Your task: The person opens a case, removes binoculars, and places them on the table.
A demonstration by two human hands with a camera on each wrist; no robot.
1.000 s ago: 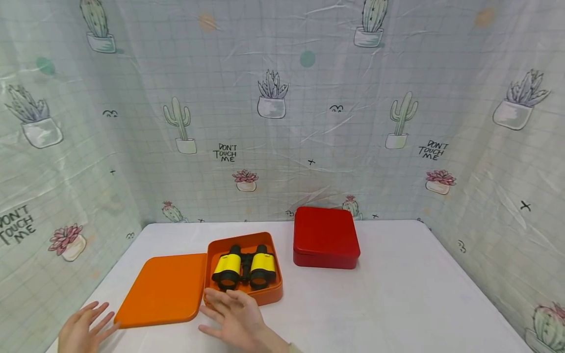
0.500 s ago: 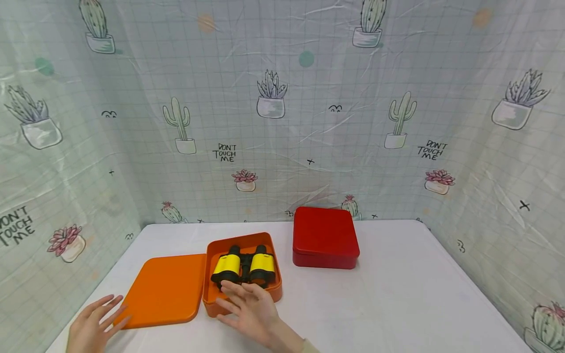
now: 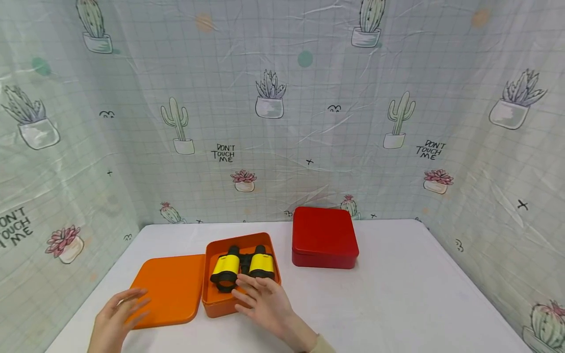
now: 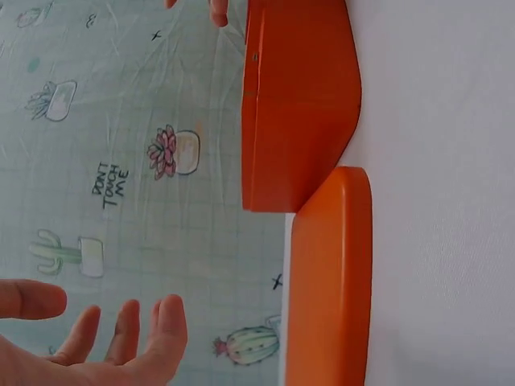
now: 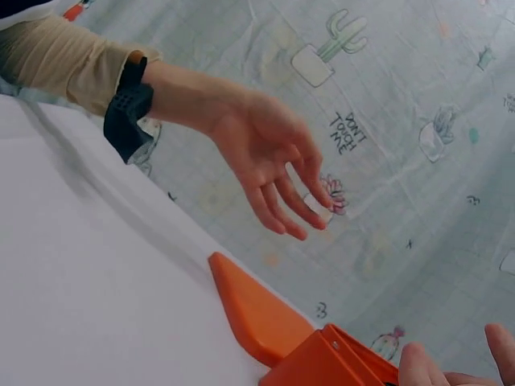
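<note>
Left hand [image 3: 114, 318] and right hand [image 3: 268, 305] have shifted rightward

The left hovers near the lid [image 3: 172, 284], the right at the box's [image 3: 220, 309] near edge, fingers [image 4: 169, 322] apart, gripping nothing. Binoculars [image 3: 227, 267] lie in the box on the desk [image 3: 397, 304], its walls likely keeping them from sliding. The lid lies flat just beside, presumably to leave the box open.
</note>
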